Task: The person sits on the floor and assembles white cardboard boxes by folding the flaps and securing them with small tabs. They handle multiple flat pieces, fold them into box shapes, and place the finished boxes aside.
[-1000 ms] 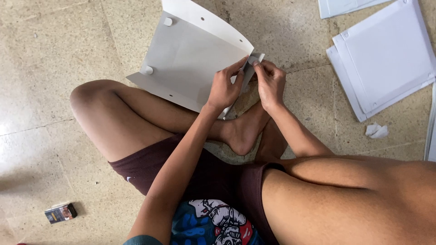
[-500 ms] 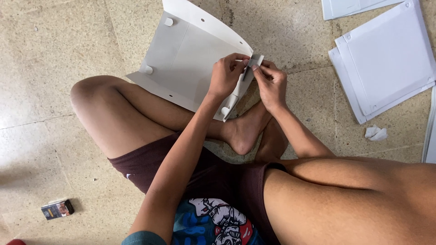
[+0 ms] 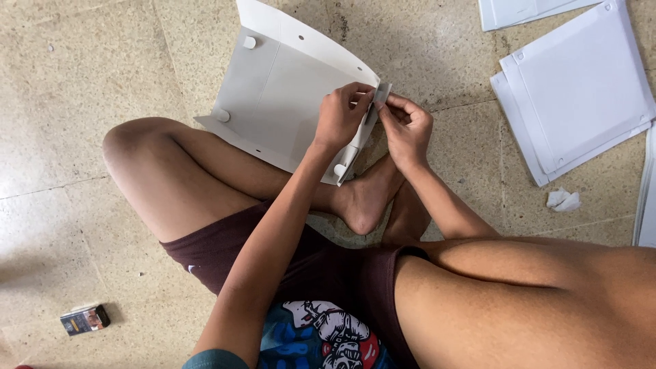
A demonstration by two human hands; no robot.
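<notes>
We've got both hands at upper centre of frame: left hand (image 3: 339,117) and right hand (image 3: 408,126) each closed in a pinch on a small grey strip (image 3: 380,95), held at the right edge of the white curved panel (image 3: 287,96), which leans on our shin and foot. Risks as we read them: the strip is tiny, so a loose pinch drops it; the unclamped panel could slide off the foot (image 3: 365,198). Stacked white panels (image 3: 581,89) at upper right aren't involved.
</notes>
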